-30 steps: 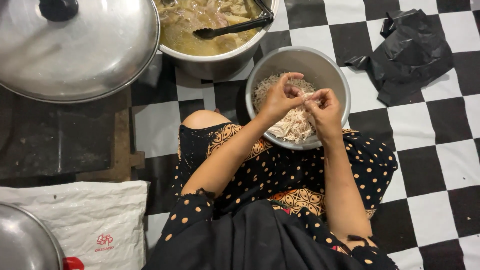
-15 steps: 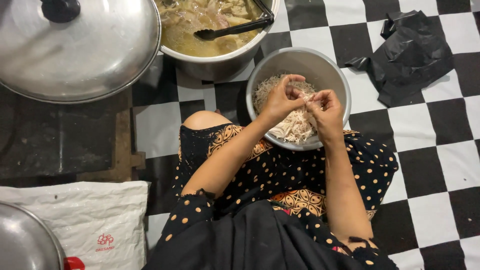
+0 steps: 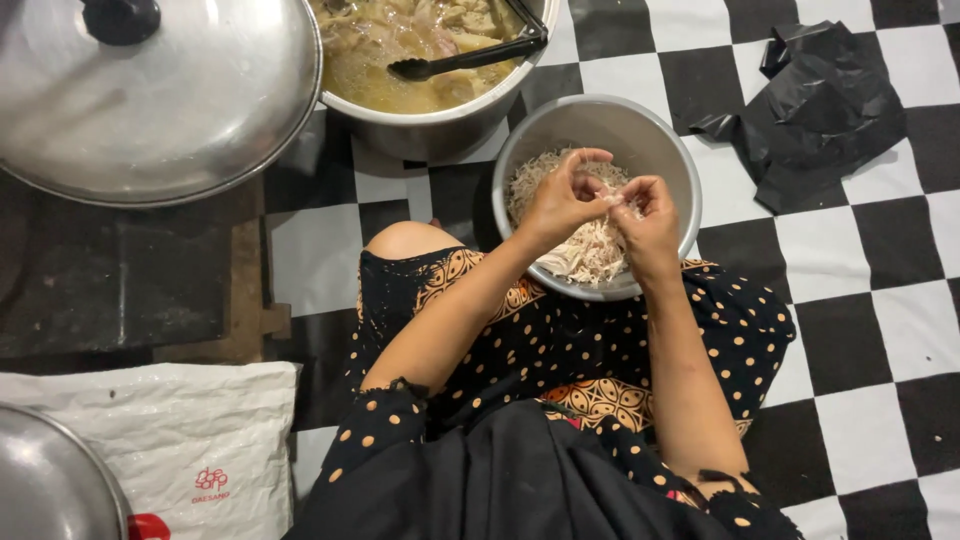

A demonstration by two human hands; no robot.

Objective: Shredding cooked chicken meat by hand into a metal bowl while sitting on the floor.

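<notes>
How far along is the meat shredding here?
Done so far: a pale heap of shredded meat lies in the metal bowl. In hand: the left hand and right hand meet over the bowl, pulling a small piece apart between the fingertips. Left: the big pot beside it holds more chunks in broth, with black tongs resting inside.

shiny metal bowl point(image 3: 668, 160); crumpled glossy black plastic bag point(image 3: 820, 110).

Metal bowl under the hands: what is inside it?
The metal bowl holds a pile of pale shredded meat. The left hand and right hand pinch a piece above it, hiding the pile's middle. The bowl's bottom is covered.
</notes>
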